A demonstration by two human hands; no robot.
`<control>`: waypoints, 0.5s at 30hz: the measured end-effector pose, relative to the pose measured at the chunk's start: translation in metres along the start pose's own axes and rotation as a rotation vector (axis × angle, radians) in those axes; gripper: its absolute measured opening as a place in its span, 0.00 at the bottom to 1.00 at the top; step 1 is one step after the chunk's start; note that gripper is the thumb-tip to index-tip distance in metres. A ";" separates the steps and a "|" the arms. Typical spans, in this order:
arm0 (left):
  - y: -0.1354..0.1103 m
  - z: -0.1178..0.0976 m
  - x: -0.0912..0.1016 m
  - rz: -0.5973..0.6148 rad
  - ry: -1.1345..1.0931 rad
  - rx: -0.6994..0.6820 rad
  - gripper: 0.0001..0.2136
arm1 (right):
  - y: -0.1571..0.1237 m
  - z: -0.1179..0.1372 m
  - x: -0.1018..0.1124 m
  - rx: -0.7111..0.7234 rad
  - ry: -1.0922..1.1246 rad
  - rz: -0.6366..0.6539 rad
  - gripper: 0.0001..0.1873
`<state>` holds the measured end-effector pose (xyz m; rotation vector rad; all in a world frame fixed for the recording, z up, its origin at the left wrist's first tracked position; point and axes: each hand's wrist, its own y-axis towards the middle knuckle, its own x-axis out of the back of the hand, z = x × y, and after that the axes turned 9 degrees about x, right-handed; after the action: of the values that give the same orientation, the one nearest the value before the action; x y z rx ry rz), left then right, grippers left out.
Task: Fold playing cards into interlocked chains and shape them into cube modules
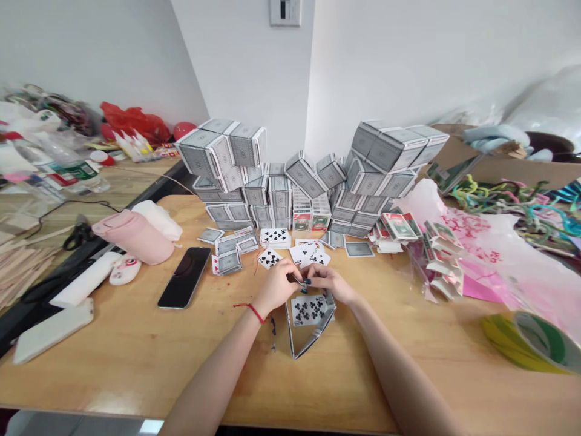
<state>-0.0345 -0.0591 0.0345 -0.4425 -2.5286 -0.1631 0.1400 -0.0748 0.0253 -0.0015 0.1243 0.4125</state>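
Observation:
My left hand [278, 283], with a red string bracelet at the wrist, pinches the far end of a loop of folded playing cards [323, 327]. Opposite it, my right hand [330, 282] has its dark-nailed fingers closed on the same end, and the fingertips of both hands nearly meet. The loop stands on edge on the table, narrowing to a corner towards me. Inside and partly beneath it lies a ten of clubs [305, 311]. Just beyond my hands are loose face-up cards [311, 253] and a stack of cards [275, 237]. My fingers hide the pinched join.
Behind rises a structure of grey-backed card blocks [279, 197]. A phone [185, 278] and a pink roll-shaped case [134, 236] lie left. To the right are opened card boxes [442, 257], pink-and-white plastic [485, 242] and a yellow-green tape roll [512, 345].

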 end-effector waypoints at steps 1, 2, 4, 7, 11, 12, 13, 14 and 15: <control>0.000 -0.001 0.000 -0.011 0.012 0.002 0.06 | 0.000 0.000 -0.001 -0.010 0.002 -0.001 0.11; 0.000 -0.002 0.000 -0.019 0.025 0.002 0.06 | 0.000 0.000 -0.001 -0.019 0.003 -0.004 0.12; 0.001 -0.003 0.001 -0.021 0.042 -0.003 0.07 | 0.000 -0.001 -0.002 -0.033 0.000 -0.005 0.12; 0.001 -0.003 0.000 -0.023 0.043 0.004 0.07 | 0.000 -0.001 -0.002 -0.041 -0.014 -0.006 0.12; 0.000 0.000 -0.004 -0.049 0.023 0.043 0.09 | 0.001 0.002 -0.003 -0.020 -0.024 -0.013 0.12; 0.000 0.001 -0.005 -0.048 0.015 0.049 0.09 | 0.001 0.003 -0.004 -0.016 -0.023 -0.013 0.12; 0.000 0.001 -0.005 -0.043 0.011 0.055 0.10 | 0.001 0.004 -0.004 -0.015 -0.021 -0.012 0.12; 0.000 0.002 -0.005 -0.036 0.011 0.060 0.10 | 0.001 0.005 -0.005 -0.017 -0.020 -0.009 0.11; 0.000 0.002 -0.005 -0.028 0.016 0.063 0.10 | 0.002 0.005 -0.005 -0.018 -0.023 -0.006 0.11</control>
<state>-0.0310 -0.0598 0.0301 -0.3795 -2.5174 -0.0968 0.1353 -0.0752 0.0312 -0.0153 0.0979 0.4074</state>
